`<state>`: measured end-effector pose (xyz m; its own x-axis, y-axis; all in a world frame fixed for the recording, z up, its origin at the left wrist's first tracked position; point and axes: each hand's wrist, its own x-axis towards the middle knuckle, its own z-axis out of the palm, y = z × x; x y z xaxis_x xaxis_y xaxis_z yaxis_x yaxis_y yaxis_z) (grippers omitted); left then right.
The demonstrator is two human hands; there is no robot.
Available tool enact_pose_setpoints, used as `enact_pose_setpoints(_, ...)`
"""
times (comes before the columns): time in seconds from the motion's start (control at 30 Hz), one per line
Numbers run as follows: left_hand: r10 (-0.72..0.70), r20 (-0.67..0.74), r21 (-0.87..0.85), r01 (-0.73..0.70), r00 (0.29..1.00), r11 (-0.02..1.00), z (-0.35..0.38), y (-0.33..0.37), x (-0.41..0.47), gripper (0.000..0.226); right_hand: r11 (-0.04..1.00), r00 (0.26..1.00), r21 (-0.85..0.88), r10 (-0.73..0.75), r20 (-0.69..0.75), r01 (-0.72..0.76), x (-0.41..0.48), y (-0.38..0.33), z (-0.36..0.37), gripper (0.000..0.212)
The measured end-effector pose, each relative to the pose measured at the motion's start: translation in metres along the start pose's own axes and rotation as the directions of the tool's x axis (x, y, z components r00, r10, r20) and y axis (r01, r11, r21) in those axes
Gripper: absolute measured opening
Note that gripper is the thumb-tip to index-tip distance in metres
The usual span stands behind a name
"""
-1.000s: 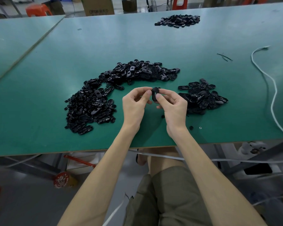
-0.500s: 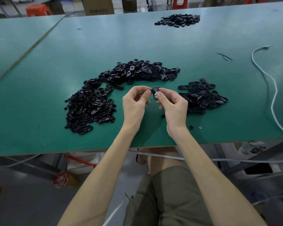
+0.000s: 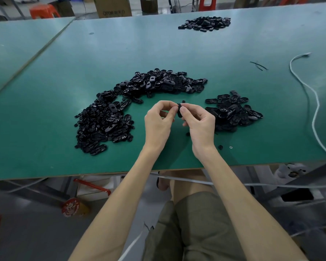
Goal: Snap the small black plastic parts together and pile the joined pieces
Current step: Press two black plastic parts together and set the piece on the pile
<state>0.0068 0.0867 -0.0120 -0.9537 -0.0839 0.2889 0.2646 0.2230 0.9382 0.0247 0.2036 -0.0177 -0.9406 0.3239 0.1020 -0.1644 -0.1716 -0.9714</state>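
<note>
Small black part (image 3: 179, 112) pinched between the thumb and fingertips of the left hand (image 3: 158, 123) and of the right hand (image 3: 199, 125), both hands curled in on it over a bare green strip of the table (image 3: 45, 102). A large curved heap of loose parts (image 3: 105, 121) lies just left of and beyond the hands; a smaller pile (image 3: 231, 112) lies just beside the right hand. A single loose piece (image 3: 220, 147) and a tiny white ring (image 3: 231, 147) lie near the right wrist, close to the near edge of the table. Open green surface extends beyond the heaps to a far pile (image 3: 205, 23). A white cable (image 3: 317, 108) winds along the right side, well apart from the hands, with thin black strands (image 3: 259, 65) near its far end. A seam at left meets a second table (image 3: 17, 44).
</note>
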Motion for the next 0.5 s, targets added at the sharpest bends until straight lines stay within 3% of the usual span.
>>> enact_pose_setpoints(0.5, -0.047, 0.03, -0.078, 0.049, 0.998, 0.996, -0.0028, -0.0027, 0.0017, 0.003, 1.0, 1.0, -0.001, 0.01, -0.013, -0.01, 0.0004, 0.0002, 0.0, 0.015)
